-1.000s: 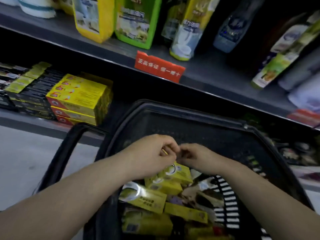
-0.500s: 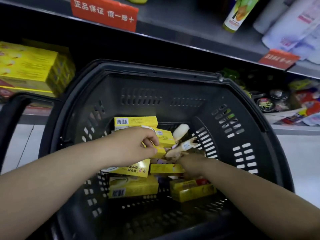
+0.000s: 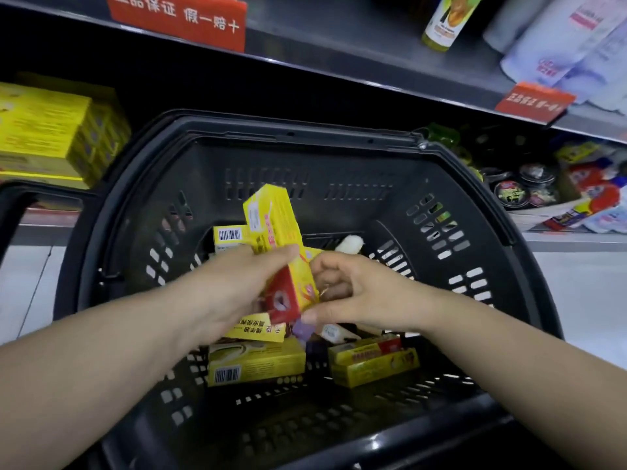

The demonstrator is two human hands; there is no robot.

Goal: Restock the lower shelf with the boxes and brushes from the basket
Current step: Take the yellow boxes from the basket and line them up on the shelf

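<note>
Yellow cardboard caught the light as a person held one yellow box [image 3: 271, 225] tilted on end above the black basket [image 3: 305, 130], clear of the goods below. The left hand [image 3: 234, 290] gripped the box around its middle with fingers wrapped over the top face. The right hand [image 3: 359, 293] appeared to pinch the red lower end between curled fingers and thumb, probably to steady or turn it for shelving. Whether that hand also held something smaller could not be told.

More boxes [image 3: 254, 364] lay jumbled on the basket floor, and the pale head of a brush [image 3: 349, 244] poked up behind the hands, so much of the restocking looked undone. The basket sat pushed up against the lower shelf [image 3: 559, 237], likely to keep the reach short. Matching stacked yellow cartons [image 3: 44, 130] at far left suggested where the box belonged. A red sign [image 3: 176, 18] hung from the shelf above.
</note>
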